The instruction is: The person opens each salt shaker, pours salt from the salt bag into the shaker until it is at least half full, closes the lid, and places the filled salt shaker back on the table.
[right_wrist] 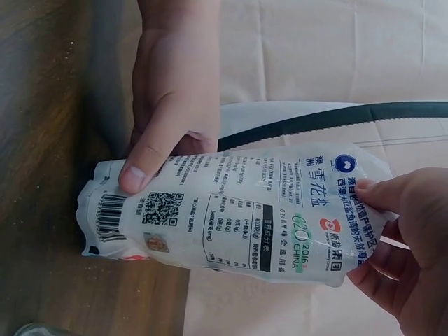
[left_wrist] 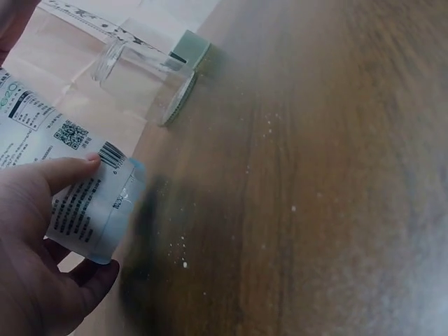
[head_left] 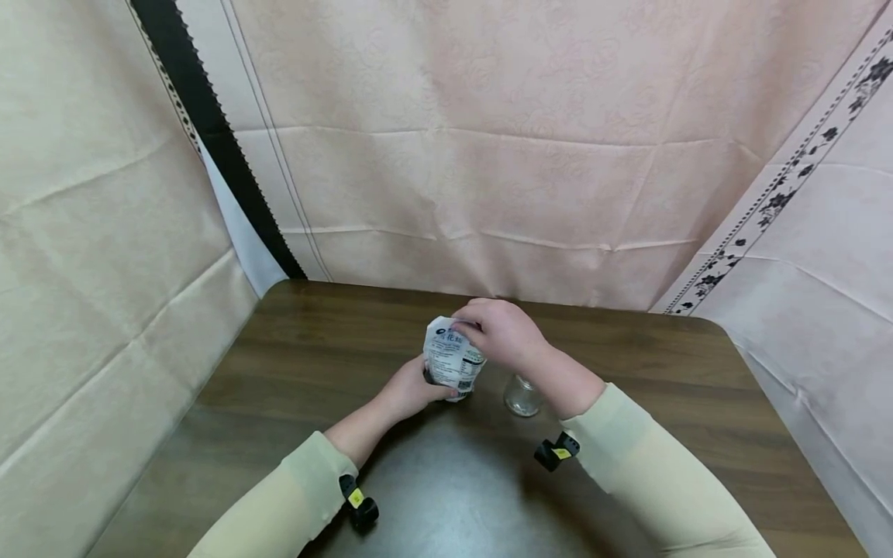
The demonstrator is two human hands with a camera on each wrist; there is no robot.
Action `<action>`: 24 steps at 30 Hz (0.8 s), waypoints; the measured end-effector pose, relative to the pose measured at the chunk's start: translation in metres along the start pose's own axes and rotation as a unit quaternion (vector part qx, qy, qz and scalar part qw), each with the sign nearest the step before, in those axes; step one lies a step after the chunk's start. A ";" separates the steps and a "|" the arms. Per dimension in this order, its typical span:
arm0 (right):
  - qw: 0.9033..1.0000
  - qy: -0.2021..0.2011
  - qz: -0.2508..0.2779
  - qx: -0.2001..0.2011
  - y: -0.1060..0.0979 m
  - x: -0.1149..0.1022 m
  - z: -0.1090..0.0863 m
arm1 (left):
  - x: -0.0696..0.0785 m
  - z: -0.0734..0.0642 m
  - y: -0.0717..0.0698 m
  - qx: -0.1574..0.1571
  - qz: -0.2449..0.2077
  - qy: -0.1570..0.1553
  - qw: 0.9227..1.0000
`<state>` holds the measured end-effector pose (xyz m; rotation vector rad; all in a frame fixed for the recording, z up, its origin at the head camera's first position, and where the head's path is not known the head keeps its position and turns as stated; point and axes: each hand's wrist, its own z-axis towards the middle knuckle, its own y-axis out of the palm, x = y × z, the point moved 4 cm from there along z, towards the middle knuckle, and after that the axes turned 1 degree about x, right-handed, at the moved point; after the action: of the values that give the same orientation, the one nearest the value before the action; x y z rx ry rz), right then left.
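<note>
A white printed salt bag [head_left: 449, 360] is held upright above the table between both hands. My left hand [head_left: 412, 391] grips its lower part, the thumb lying across the front near the barcode in the left wrist view. At the top, my right hand [head_left: 502, 329] pinches the bag's edge between thumb and fingers, as the right wrist view shows. Whether the bag's mouth is open cannot be told. Just right of the bag, below the right hand, a clear glass jar [head_left: 522, 398] stands on the table, partly covered by the right forearm.
A brown wooden table [head_left: 279, 434] lies beneath, with small white specks [left_wrist: 183, 263] scattered on it. Close behind the jar in the left wrist view is a pale green block-like thing [left_wrist: 191, 49]. Cloth [head_left: 488, 155] hangs along the table's far edge and sides.
</note>
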<state>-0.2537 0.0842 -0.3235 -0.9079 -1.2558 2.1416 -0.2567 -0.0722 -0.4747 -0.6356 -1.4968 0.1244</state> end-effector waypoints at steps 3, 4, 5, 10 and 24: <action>1.000 0.007 0.009 0.005 -0.004 0.002 -0.002 | 0.001 0.000 0.001 -0.001 -0.001 -0.003 1.000; 1.000 0.007 0.012 0.008 -0.006 0.002 -0.003 | 0.002 0.000 0.002 0.000 -0.001 -0.002 1.000; 1.000 0.007 0.012 0.011 -0.007 0.003 -0.003 | 0.002 0.000 0.002 0.001 -0.001 -0.003 1.000; 0.999 0.017 0.020 0.028 -0.015 0.005 -0.006 | 0.003 0.000 0.005 0.004 -0.013 0.007 1.000; 0.995 0.075 0.053 0.042 -0.031 0.020 -0.019 | 0.008 0.000 0.017 -0.030 -0.043 0.033 0.998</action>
<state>-0.2498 0.1223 -0.3090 -1.0985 -1.0569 2.1457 -0.2507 -0.0545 -0.4754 -0.6172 -1.4654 -0.0077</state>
